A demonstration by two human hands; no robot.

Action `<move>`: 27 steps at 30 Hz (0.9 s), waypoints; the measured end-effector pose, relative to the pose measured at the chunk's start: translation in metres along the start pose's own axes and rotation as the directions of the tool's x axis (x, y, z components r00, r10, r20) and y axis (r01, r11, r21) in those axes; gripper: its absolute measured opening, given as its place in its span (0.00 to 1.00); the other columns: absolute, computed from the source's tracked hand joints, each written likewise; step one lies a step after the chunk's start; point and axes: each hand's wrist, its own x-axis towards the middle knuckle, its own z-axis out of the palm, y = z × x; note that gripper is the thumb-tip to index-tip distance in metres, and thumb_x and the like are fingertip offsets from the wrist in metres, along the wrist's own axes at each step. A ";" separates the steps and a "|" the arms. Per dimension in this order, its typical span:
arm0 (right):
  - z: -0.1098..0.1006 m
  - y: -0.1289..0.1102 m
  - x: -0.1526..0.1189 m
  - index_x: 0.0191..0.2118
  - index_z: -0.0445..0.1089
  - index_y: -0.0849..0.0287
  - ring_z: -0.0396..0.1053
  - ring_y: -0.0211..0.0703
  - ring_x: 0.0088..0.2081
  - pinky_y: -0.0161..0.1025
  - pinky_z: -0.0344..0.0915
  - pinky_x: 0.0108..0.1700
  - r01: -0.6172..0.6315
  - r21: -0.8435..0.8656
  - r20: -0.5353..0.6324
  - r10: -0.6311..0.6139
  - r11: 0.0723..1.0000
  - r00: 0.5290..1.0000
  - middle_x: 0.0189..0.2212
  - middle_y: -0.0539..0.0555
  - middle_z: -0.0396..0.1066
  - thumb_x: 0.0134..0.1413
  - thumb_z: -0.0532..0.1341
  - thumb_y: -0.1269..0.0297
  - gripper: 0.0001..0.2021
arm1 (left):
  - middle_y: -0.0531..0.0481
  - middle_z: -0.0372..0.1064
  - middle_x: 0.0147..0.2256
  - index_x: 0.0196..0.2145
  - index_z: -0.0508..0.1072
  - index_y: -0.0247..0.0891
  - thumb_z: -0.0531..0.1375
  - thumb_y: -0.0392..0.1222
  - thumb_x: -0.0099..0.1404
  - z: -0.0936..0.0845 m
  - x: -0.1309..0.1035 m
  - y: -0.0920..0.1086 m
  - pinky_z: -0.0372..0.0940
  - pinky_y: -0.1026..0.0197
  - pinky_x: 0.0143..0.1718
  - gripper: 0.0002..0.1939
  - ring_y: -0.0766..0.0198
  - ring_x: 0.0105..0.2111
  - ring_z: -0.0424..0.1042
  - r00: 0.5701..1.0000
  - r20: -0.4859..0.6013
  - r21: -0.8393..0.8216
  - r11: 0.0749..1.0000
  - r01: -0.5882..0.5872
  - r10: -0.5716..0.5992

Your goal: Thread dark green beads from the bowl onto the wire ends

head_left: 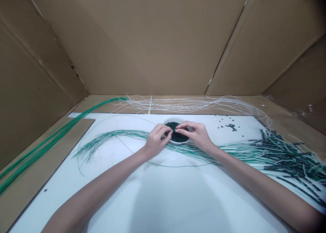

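Over a white bowl [178, 143], both my hands meet with their fingertips pinched. Dark green beads [178, 137] fill the bowl. A short bit of green string [174, 129] shows between the fingertips. My left hand [156, 141] closes thumb and forefinger on it from the left. From the right, my right hand [196, 134] pinches at the same spot; a bead there would be too small to make out. Under both wrists runs a long bundle of green strings [129, 133]. One loose strand [168, 166] curves out in front of the bowl.
Beaded dark green strands [287, 155] lie heaped at the right. Loose beads [230, 127] are scattered behind my right hand. White strings [178, 105] stretch along the back, joining a green bundle [66, 126] at the left. Cardboard walls [147, 42] enclose the white board [163, 199].
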 end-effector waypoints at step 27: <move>0.000 0.005 -0.002 0.33 0.74 0.58 0.71 0.42 0.34 0.39 0.67 0.40 0.007 0.016 0.032 -0.008 1.000 0.999 0.32 0.53 0.75 0.43 0.63 0.64 0.09 | 0.49 0.65 0.29 0.33 0.67 0.36 0.54 0.32 0.60 0.000 -0.001 -0.001 0.63 0.66 0.32 0.04 0.68 0.31 0.65 1.000 0.008 0.013 1.000 0.005 -0.005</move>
